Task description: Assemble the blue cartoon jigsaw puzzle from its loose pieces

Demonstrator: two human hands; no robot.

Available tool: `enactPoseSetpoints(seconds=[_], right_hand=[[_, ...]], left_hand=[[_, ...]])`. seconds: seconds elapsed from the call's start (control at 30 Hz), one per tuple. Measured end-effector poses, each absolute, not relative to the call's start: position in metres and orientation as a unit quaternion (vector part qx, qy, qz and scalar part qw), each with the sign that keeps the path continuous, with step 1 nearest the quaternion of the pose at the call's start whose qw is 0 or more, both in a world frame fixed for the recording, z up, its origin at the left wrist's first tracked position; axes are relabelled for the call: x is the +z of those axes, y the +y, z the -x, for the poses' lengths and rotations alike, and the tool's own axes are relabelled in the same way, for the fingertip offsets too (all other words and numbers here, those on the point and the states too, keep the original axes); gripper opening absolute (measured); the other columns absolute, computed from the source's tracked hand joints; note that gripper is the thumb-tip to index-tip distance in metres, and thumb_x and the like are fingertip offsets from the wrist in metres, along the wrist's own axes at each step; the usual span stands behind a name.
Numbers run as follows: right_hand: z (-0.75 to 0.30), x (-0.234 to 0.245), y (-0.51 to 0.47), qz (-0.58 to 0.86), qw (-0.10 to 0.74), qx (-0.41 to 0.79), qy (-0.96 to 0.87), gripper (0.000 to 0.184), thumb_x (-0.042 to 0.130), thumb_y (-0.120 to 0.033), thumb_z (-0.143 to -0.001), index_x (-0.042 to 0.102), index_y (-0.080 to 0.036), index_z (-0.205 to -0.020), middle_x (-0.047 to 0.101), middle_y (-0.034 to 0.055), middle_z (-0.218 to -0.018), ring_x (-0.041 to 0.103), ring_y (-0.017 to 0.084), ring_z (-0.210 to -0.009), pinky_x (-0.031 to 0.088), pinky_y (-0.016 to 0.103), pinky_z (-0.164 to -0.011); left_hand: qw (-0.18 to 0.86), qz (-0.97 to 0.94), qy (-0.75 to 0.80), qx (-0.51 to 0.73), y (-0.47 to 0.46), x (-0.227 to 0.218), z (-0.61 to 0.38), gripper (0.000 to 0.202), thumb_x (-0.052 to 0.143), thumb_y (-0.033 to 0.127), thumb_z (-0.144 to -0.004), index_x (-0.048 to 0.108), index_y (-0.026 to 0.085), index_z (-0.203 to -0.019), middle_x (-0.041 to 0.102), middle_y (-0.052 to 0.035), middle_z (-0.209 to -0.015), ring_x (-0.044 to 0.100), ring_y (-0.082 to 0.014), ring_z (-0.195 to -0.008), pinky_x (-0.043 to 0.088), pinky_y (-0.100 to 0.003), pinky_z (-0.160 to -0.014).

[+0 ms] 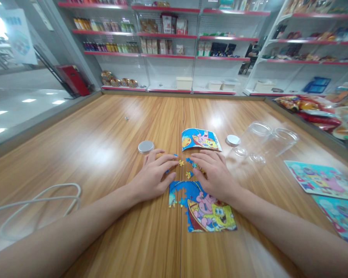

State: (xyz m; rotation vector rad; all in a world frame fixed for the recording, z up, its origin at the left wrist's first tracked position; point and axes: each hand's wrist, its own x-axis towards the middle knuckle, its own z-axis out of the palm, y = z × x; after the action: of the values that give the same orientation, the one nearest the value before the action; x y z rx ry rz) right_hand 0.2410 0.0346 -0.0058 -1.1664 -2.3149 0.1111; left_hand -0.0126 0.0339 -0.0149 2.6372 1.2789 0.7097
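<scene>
A partly joined cartoon jigsaw puzzle [211, 212] lies flat on the wooden table, its upper left having gaps. Just above it are several loose blue and yellow puzzle pieces [189, 175], some partly hidden by fingers. My left hand [156, 175] rests left of these pieces, fingers stretched and thumb apart, with fingertips by a yellow piece [181, 163]. On the other side my right hand [213, 172] spreads over the puzzle's top edge, its fingertips touching or hovering at blue pieces; which, I cannot tell. A curved picture card [201, 139] with the same boat scene lies beyond both hands.
One silver lid [145, 146] lies beyond my left hand, another silver lid [233, 140] near two clear jars [258, 135] at right. Two turquoise picture sheets [324, 179] overlap at far right. A white cable [43, 199] loops at left. Stocked shelves [168, 56] stand behind the table.
</scene>
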Motion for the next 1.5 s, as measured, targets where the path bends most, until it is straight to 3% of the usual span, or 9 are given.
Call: enactPoseSetpoints(seconds=[0.17,0.5,0.77,0.93,1.07,1.23,1.33,1.5], right_hand=[[-0.241,-0.008,0.035,0.422,0.246,0.044,-0.872,0.028,0.057,-0.025,-0.097,0.07,-0.023,-0.122,0.071,0.0026,-0.129,0.051,0.03,-0.131,0.029,0.053,-0.111],[-0.243,-0.008,0.04,0.383,0.284,0.024,-0.879,0.014,0.063,-0.028,-0.097,0.075,-0.026,-0.089,0.078,-0.0018,-0.1,0.058,0.024,-0.11,0.029,0.047,-0.107],[-0.242,-0.005,0.038,0.406,0.274,0.042,-0.871,0.005,0.067,-0.026,-0.094,0.07,-0.022,-0.095,0.075,0.0011,-0.095,0.057,0.023,-0.102,0.034,0.043,-0.099],[-0.241,-0.005,0.037,0.41,0.279,0.055,-0.867,0.01,0.067,-0.021,-0.093,0.069,-0.021,-0.103,0.074,0.0025,-0.098,0.058,0.024,-0.1,0.036,0.042,-0.096],[-0.241,-0.004,0.036,0.421,0.318,0.041,-0.849,0.015,0.059,-0.015,-0.094,0.069,-0.021,-0.104,0.071,0.0047,-0.1,0.058,0.024,-0.101,0.038,0.042,-0.095],[-0.244,-0.002,0.037,0.441,0.379,0.003,-0.813,0.015,0.056,-0.012,-0.092,0.068,-0.02,-0.095,0.067,0.0049,-0.092,0.059,0.024,-0.096,0.039,0.042,-0.09],[-0.245,-0.002,0.036,0.438,0.389,0.0,-0.811,0.014,0.057,-0.011,-0.091,0.068,-0.02,-0.093,0.066,0.0043,-0.09,0.059,0.023,-0.092,0.04,0.042,-0.088],[-0.245,-0.002,0.036,0.429,0.385,0.018,-0.817,0.014,0.057,-0.011,-0.09,0.068,-0.02,-0.091,0.065,0.0046,-0.088,0.059,0.023,-0.091,0.041,0.042,-0.088]], left_hand=[[0.07,-0.888,0.404,0.205,0.031,-0.009,0.012,0.038,0.058,0.033,-0.094,0.063,0.026,-0.131,0.057,-0.0062,-0.142,0.035,-0.0366,-0.137,0.033,-0.061,-0.113],[0.083,-0.906,0.373,0.18,0.028,-0.001,0.011,0.039,0.06,0.036,-0.093,0.063,0.031,-0.132,0.054,-0.0055,-0.145,0.037,-0.0354,-0.136,0.034,-0.059,-0.113],[0.091,-0.904,0.37,0.196,0.028,0.0,0.012,0.033,0.054,0.024,-0.094,0.067,0.027,-0.125,0.055,-0.0053,-0.143,0.037,-0.0327,-0.135,0.034,-0.056,-0.114],[0.083,-0.877,0.405,0.246,0.032,-0.004,0.013,0.035,0.052,0.016,-0.092,0.066,0.025,-0.122,0.062,-0.0058,-0.134,0.043,-0.0301,-0.13,0.036,-0.055,-0.111],[0.048,-0.809,0.504,0.298,0.039,-0.013,0.016,0.033,0.05,0.012,-0.089,0.066,0.022,-0.117,0.068,-0.0062,-0.122,0.051,-0.0285,-0.119,0.039,-0.053,-0.106],[0.032,-0.783,0.549,0.291,0.045,-0.022,0.021,0.035,0.052,0.011,-0.084,0.066,0.022,-0.114,0.069,-0.0062,-0.12,0.051,-0.0301,-0.117,0.04,-0.052,-0.102],[0.037,-0.782,0.549,0.291,0.044,-0.022,0.02,0.029,0.053,0.013,-0.085,0.069,0.023,-0.108,0.069,-0.005,-0.117,0.052,-0.0293,-0.115,0.04,-0.05,-0.101],[0.017,-0.791,0.556,0.253,0.034,-0.01,0.013,0.01,0.062,0.029,-0.086,0.068,0.022,-0.089,0.068,-0.0071,-0.113,0.05,-0.0325,-0.115,0.039,-0.052,-0.096]])
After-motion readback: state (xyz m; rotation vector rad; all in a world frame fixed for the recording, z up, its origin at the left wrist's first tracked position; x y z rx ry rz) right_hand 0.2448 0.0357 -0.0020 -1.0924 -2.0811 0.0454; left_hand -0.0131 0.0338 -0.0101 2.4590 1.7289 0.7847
